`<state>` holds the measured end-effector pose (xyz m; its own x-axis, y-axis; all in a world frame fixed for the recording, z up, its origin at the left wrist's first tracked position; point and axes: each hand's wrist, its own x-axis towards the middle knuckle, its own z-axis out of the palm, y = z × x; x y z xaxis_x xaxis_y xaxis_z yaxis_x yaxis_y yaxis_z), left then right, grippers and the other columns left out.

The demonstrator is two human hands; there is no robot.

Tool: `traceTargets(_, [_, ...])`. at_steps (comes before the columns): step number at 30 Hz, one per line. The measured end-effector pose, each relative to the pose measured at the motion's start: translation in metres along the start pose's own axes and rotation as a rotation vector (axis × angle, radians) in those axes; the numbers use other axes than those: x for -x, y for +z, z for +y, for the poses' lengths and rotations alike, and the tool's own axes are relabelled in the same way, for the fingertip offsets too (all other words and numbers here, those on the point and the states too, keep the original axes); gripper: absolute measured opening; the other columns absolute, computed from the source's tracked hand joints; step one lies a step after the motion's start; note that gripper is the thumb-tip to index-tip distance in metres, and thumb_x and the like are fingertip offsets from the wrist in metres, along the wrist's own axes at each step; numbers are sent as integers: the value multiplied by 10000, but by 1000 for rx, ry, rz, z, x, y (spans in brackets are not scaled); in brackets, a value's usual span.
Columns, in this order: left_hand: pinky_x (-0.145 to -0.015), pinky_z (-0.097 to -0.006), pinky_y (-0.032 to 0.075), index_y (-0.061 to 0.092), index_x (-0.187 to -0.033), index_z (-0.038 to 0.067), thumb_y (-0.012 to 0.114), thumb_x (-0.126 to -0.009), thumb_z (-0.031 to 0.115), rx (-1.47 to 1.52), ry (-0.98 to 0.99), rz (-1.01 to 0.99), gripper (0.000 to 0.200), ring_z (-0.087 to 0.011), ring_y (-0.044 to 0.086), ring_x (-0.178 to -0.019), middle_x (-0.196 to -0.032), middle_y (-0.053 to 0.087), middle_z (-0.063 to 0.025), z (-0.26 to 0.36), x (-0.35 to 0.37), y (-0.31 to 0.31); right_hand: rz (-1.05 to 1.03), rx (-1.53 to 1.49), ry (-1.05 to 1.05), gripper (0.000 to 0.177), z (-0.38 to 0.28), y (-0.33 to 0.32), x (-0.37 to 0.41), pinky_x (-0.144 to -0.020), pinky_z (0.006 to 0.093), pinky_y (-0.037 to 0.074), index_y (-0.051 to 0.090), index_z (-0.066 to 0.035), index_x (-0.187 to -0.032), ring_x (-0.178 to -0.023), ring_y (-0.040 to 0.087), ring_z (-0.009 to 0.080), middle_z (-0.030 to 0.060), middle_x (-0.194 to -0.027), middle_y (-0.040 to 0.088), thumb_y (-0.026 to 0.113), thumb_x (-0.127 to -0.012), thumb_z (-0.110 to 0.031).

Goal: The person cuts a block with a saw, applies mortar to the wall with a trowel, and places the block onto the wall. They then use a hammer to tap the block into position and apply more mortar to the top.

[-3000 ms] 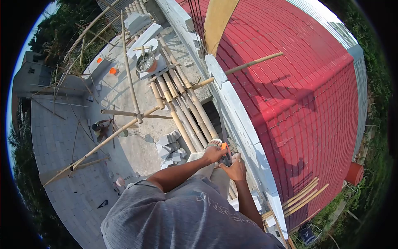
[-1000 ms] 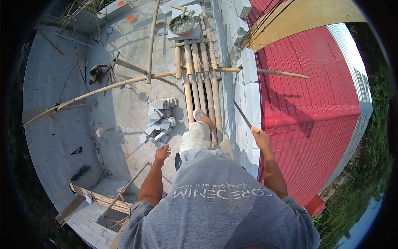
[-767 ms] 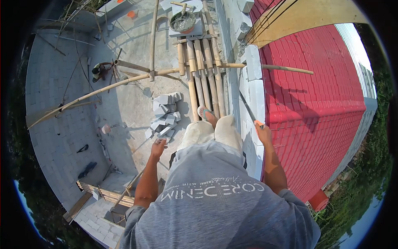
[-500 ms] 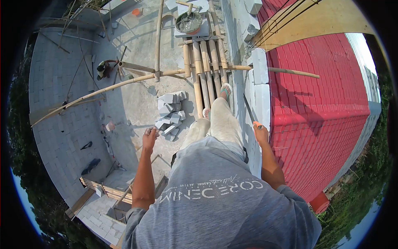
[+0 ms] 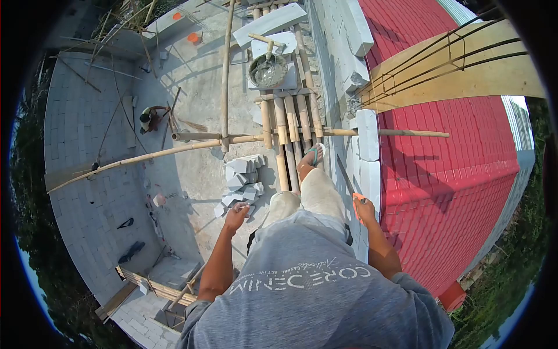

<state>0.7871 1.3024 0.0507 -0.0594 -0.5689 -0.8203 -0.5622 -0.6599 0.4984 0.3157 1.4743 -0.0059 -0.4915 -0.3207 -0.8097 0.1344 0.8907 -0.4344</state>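
My right hand (image 5: 364, 210) is wrapped round the orange handle of a handsaw (image 5: 344, 173), whose long dark blade points forward beside the block wall (image 5: 369, 136). My left hand (image 5: 237, 216) hangs out to the left with its fingers curled; what is in them, if anything, is too small to make out. In the view it overlaps a heap of broken light-grey blocks (image 5: 237, 181) on the floor far below. Under my sandalled feet lies a walkway of bamboo poles (image 5: 290, 119).
Ahead on the scaffold stand a bucket of mortar (image 5: 268, 72) and a long pale block (image 5: 270, 24). A bamboo rail (image 5: 157, 154) crosses at left. Steel bars over a wooden board (image 5: 447, 64) and a red roof (image 5: 447, 168) lie right. A co-worker (image 5: 150, 119) is below.
I have stepped forward along the bamboo, and the bucket and wall top appear nearer. My left hand has swung inward and lower; the handsaw stays in my right hand.
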Motion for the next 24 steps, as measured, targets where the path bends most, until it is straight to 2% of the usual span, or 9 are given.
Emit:
traceTargets(2, [-773, -307, 485, 608, -1205, 19, 622, -942, 365, 36, -15, 31, 435, -145, 627, -839, -1036, 680, -82, 30, -13, -11, -50, -128, 68, 265, -17, 2, 5, -402, 307, 357, 714, -63, -1007, -448, 465, 95, -4, -591, 542, 690, -877, -294])
traceTargets(5, [-779, -309, 486, 603, -1206, 13, 617, -949, 372, 121, -63, 87, 441, -154, 629, -831, -1032, 680, -83, 59, -37, -36, -107, -157, 161, 259, -16, 5, -19, -397, 311, 355, 714, -76, -996, -443, 466, 103, -2, -573, 531, 709, -860, -297])
traceTargets(9, [-739, -276, 476, 593, -1209, 21, 601, -966, 351, 171, -44, 159, 410, -137, 620, -837, -1012, 679, -76, 107, -53, -58, -67, -150, 196, 218, -47, 5, -12, -399, 310, 358, 693, -82, -923, -449, 470, 109, 3, -579, 525, 715, -850, -286])
traceTargets(12, [-754, -279, 478, 595, -1204, 28, 598, -968, 352, 276, 51, 230, 400, -135, 611, -857, -1024, 675, -77, 131, -71, -61, -72, -144, 173, 228, -74, -2, -11, -400, 317, 357, 622, -80, -815, -459, 469, 109, 8, -592, 510, 716, -856, -284])
traceTargets(16, [-755, -274, 469, 597, -1206, 22, 587, -976, 335, 293, 84, 206, 388, -129, 598, -860, -1030, 665, -61, 163, -81, -47, -77, -66, 201, 249, -91, -10, -21, -393, 316, 344, 593, -80, -801, -441, 454, 110, 4, -574, 493, 714, -862, -289])
traceTargets(19, [-744, -264, 461, 594, -1212, 18, 588, -978, 333, 242, 127, 178, 392, -117, 589, -848, -1008, 656, -47, 178, -93, -37, -110, -27, 126, 288, -99, -6, -25, -383, 313, 327, 550, -85, -775, -419, 427, 109, -6, -554, 470, 704, -874, -308])
traceTargets(21, [-730, -257, 453, 596, -1203, 20, 590, -979, 331, 258, 126, 165, 383, -104, 577, -837, -994, 649, -33, 192, -105, -34, -46, -9, 84, 297, -113, 0, -28, -377, 298, 316, 550, -87, -781, -408, 412, 103, -13, -540, 456, 693, -889, -324])
traceTargets(24, [-814, -300, 480, 586, -1202, 69, 562, -1000, 349, 247, 129, 157, 346, -130, 614, -903, -1056, 669, -47, 215, -131, -32, -83, -64, 72, 290, -131, 6, -33, -374, 282, 307, 594, -81, -839, -408, 411, 92, -17, -552, 470, 681, -905, -350])
